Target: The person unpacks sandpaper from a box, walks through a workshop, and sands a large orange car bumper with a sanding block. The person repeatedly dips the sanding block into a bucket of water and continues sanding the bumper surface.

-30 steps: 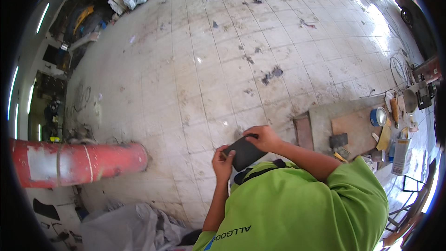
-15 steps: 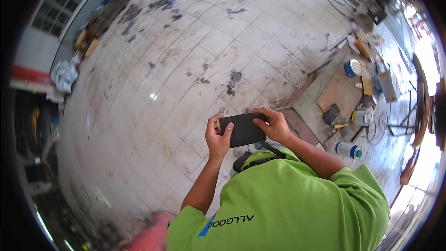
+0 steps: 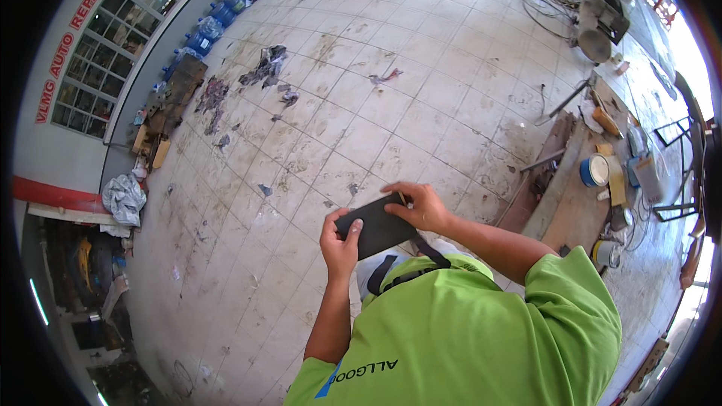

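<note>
A dark, flat rectangular pad [image 3: 380, 231] is held in front of my waist, tilted with its right end farther away. Its matte face looks like sandpaper, and a thin yellowish edge shows near its right corner; what kind of thing it is I cannot tell for sure. My left hand [image 3: 342, 240] grips the left end, thumb on top and fingers curled around the edge. At the other end my right hand [image 3: 420, 209] is closed on it, thumb pressed on the face and fingers over the far edge. Its underside is hidden.
To the right stands a low worktable [image 3: 560, 199] with an open tin [image 3: 594, 171], a second can [image 3: 606, 253] and tools. Dark rags [image 3: 265, 66] lie on the tiled floor [image 3: 301, 150]. Blue water jugs [image 3: 222, 13] line the left wall; crumpled silver sheeting [image 3: 124, 199] sits below.
The view has swung, showing more of the left wall. The pad has tilted, its right end now farther up, and the yellowish edge shows at the right instead of the left. Both hands still hold it.
</note>
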A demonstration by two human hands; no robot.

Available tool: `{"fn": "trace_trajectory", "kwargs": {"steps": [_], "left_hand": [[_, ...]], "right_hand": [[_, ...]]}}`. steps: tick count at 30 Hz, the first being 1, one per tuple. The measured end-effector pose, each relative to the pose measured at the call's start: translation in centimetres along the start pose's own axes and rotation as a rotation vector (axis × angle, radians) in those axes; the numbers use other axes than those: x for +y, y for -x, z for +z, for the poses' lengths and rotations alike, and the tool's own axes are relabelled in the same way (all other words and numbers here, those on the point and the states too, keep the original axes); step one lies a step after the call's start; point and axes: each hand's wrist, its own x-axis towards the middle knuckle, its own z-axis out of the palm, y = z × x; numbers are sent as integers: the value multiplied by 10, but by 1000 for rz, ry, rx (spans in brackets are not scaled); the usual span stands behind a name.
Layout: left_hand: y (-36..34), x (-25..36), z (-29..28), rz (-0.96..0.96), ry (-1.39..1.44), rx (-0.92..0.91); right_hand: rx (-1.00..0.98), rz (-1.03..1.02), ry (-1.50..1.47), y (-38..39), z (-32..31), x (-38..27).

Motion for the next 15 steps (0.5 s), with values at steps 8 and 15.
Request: {"fn": "trace_trajectory", "kwargs": {"steps": [8, 15], "left_hand": [[-195, -19, 29, 12, 166, 154], [-416, -7, 113, -7, 208, -18]], "right_hand": [[50, 123, -63, -194, -20, 21], [231, 102, 37, -364, -113, 57]]}}
